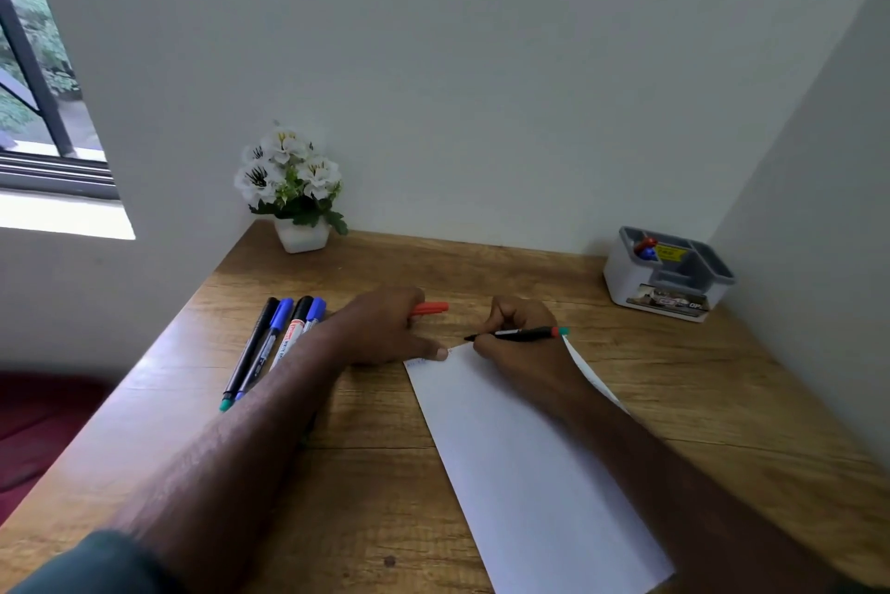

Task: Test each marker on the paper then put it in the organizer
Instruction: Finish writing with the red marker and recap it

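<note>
Right hand [517,338] is curled round a slim black marker [522,333] with a teal end cap, tip pointing left and sitting right at the top edge of the paper [525,458]. The paper's a long white sheet lying at an angle on the wooden worktop [366,463], with a few faint scribbles in its top left corner, too small to read. Left hand [385,328] rests on that corner with the thumb flat on the sheet, and its curled fingers hold a red cap [430,308] that pokes out to the right.

Four more markers [274,343] lie side by side just left of the left forearm: a black one with a teal end, two with blue caps, and a fatter white one with a black cap and red lettering I can't make out.

The organizer [667,273] is a white-and-grey box at the back right corner, well apart from the paper, with something red and blue in one slot and a yellow label that's unreadable. A white pot of white flowers [291,189] stands at the back left.
</note>
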